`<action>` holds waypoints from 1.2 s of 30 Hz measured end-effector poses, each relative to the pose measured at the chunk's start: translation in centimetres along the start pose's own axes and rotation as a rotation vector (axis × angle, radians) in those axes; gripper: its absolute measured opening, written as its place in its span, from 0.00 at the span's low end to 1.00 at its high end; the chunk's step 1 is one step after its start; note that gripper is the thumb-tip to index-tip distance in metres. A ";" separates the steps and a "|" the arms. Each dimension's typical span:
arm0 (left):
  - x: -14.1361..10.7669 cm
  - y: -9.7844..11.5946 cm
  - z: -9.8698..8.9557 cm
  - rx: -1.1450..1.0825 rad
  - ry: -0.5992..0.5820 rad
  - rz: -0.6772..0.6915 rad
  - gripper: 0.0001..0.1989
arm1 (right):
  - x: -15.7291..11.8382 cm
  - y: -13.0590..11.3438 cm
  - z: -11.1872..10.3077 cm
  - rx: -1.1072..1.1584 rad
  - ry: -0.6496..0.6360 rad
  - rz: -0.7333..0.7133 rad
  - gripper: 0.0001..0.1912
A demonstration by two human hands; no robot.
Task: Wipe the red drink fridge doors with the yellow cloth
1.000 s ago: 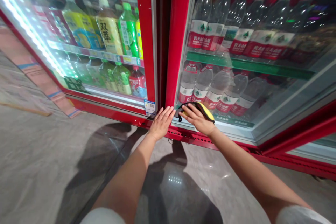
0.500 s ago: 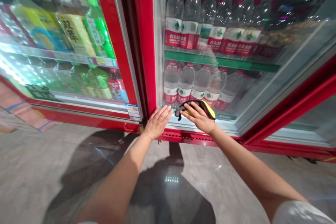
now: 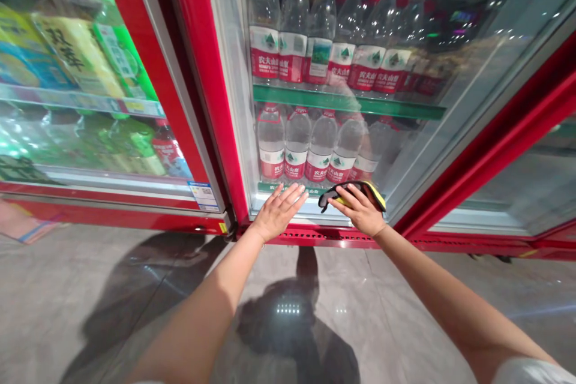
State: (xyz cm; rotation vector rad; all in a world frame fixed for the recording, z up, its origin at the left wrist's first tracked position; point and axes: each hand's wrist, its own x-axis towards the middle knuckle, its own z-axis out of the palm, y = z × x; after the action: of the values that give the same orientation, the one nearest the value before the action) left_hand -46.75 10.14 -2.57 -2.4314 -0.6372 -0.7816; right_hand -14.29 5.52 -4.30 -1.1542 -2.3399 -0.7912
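My left hand (image 3: 279,211) lies with its fingers spread at the bottom of a cooler's glass door (image 3: 387,150), near the lower left corner. To its right, my right hand (image 3: 363,210) presses a black and yellow cloth (image 3: 375,193) to the low part of the glass, close to the right side of the door frame. Part of the cloth is hidden beneath the fingers. Behind the glass stand water bottles (image 3: 294,141) with red and white labels, in two rows. A green shelf edge (image 3: 346,102) runs between the rows.
A second cooler (image 3: 180,132) with a red frame holds tea and soda bottles on the left. Its lower corner bears a price tag (image 3: 202,196). Another red-framed door (image 3: 490,180) is on the right. Grey tiled floor (image 3: 400,312) lies below, with my shadow on it.
Both hands have slid right along the bottom of the glass, the cloth moving with my right hand toward the right frame. The view has shifted to the right too.
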 end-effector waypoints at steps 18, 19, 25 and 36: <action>4.1 3.5 3.4 0.021 0.022 0.120 0.35 | -5.4 2.6 0.2 -0.016 -0.141 -0.048 0.29; 4.3 3.7 3.5 0.025 0.028 0.124 0.35 | -5.2 3.1 -0.1 -0.011 -0.116 -0.028 0.28; 5.0 4.4 4.0 0.031 0.020 0.168 0.35 | -7.8 4.8 -0.1 -0.139 0.263 0.468 0.22; 5.7 5.3 4.2 -0.038 0.040 0.247 0.31 | -7.4 3.7 2.8 -0.001 0.329 0.689 0.33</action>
State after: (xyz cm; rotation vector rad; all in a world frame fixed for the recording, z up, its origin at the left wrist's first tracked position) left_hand -37.99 10.11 -3.58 -2.4617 -0.3006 -0.7430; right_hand -7.38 4.87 -9.60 -1.5558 -1.5203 -0.6539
